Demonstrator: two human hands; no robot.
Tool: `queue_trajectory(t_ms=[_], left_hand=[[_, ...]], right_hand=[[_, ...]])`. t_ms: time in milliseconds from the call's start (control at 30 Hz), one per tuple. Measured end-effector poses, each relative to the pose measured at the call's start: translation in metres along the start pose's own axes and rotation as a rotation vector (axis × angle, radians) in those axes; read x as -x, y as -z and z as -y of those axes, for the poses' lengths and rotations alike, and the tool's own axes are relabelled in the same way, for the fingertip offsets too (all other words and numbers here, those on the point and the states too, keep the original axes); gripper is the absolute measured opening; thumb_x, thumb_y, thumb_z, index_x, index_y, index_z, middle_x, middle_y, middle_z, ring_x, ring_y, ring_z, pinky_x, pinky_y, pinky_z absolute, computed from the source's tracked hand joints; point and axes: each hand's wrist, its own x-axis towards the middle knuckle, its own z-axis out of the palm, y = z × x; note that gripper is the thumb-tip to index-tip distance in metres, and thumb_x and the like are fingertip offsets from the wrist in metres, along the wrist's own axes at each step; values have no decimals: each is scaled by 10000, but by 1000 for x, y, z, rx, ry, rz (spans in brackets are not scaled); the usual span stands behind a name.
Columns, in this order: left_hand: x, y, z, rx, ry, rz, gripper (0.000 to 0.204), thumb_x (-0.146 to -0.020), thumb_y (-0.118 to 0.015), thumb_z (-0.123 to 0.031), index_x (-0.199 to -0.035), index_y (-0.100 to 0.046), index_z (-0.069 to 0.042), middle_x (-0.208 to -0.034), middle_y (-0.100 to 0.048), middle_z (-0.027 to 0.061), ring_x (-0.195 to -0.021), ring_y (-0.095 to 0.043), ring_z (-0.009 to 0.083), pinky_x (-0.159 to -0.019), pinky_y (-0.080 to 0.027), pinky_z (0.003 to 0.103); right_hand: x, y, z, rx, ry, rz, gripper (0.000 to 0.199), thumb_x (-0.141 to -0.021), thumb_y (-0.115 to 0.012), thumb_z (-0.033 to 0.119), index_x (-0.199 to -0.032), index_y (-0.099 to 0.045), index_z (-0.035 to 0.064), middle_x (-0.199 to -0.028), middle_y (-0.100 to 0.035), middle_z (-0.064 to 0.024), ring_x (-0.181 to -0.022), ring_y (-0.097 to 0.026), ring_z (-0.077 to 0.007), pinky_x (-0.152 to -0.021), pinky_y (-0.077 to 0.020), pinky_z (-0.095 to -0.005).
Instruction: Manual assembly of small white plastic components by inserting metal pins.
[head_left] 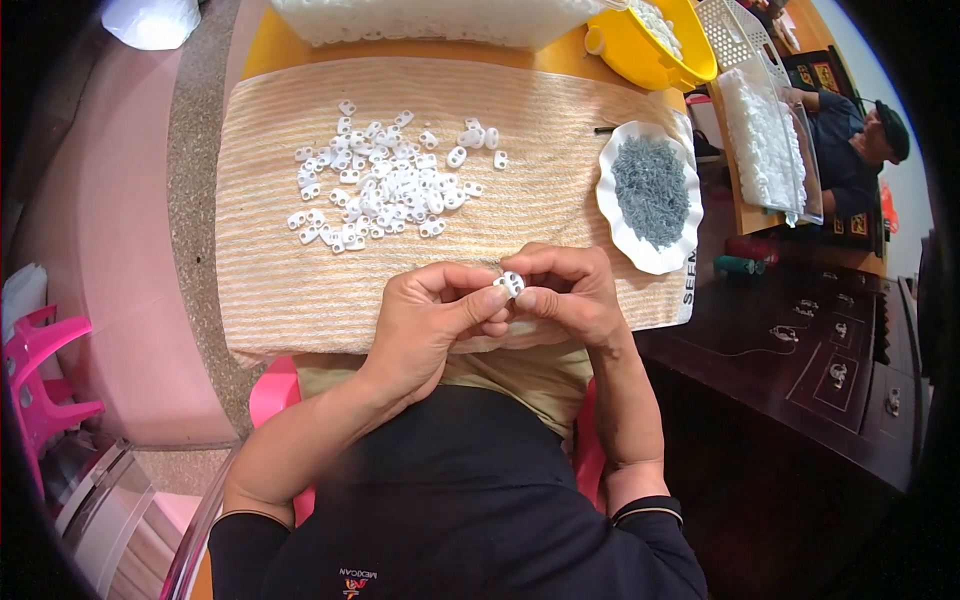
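My left hand (420,312) and my right hand (578,300) meet over the near edge of a striped towel (270,290). Between their thumbs and forefingers they pinch a small white two-holed plastic piece (511,284), shaped like a cord lock. Fingertips partly cover it, so I cannot tell whether a second part is in it. Beyond my left hand, a loose pile of similar white pieces (390,190) is spread on the towel. To the right, a white wavy-rimmed plate (606,190) holds a heap of tiny grey parts (652,195), perhaps springs.
Along the far table edge stand a clear tub (420,22) and a yellow basin (690,73) with white pieces. At right, another person (845,140) sits behind a bin of white pieces (765,140). Dark furniture (740,340) is to the right, a pink stool (45,350) to the left.
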Motion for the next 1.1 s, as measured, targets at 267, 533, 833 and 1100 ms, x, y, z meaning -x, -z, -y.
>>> queue_trajectory(t_ms=[267, 533, 833, 1100], left_hand=[[1, 1, 3, 20, 27, 34, 110, -880, -657, -53, -982, -636, -19, -863, -670, 86, -737, -651, 129, -664, -580, 264], [-2, 0, -5, 67, 38, 106, 127, -886, -653, -63, -983, -574, -42, -911, -664, 88, -779, -652, 128, -709, -572, 242], [0, 0, -6, 81, 47, 162, 108, -885, -657, -69, -943, -567, -52, -941, -670, 80, -812, -655, 134, -740, -565, 250], [7, -4, -8, 94, -9, 211, 97, -885, -667, -107, -894, -584, -56, -904, -661, 59, -805, -647, 129, -751, -559, 268]], right_hand=[[4, -1, -2, -27, 19, 7, 295, -832, -657, -49, -1124, -627, -69, -1004, -655, -136, -892, -644, -165, -775, -538, -281], [2, -11, 2, 57, 30, -26, 277, -845, -693, 60, -1088, -641, -61, -944, -638, -79, -859, -604, -135, -748, -482, -241], [1, -9, -2, 183, 202, -14, 211, -837, -710, 87, -1014, -682, -24, -892, -591, -60, -812, -542, -112, -697, -438, -226], [4, -17, -5, 238, 324, -40, 236, -845, -715, 105, -1033, -673, -32, -894, -602, -76, -809, -575, -119, -688, -449, -213]])
